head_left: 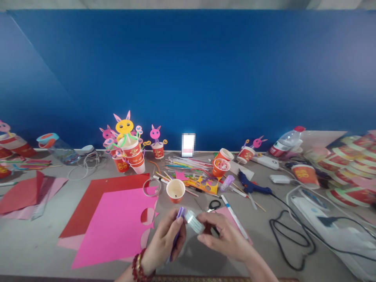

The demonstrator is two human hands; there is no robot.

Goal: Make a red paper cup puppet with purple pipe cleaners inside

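Observation:
Near the front edge of the table, my left hand point(169, 237) is closed around a slim purple item point(181, 212), whose upper end sticks out above the fingers. A beaded bracelet is on that wrist. Just to the right, my right hand point(220, 235) pinches a small clear, whitish piece point(194, 222) between thumb and fingers. The clear piece is beside the top of the purple item; whether they touch is hard to tell. Black-handled scissors point(214, 205) lie behind my right hand, partly hidden. An open paper cup point(175, 190) stands beyond both hands.
Pink paper point(117, 223) with round cut-outs lies over red paper point(79, 211) at left. Decorated cups point(132, 150) stand behind. Pipe cleaners and scraps lie in the middle. A blue glue gun point(254, 187), its black cable, a bottle point(286, 143) and power strips are at right.

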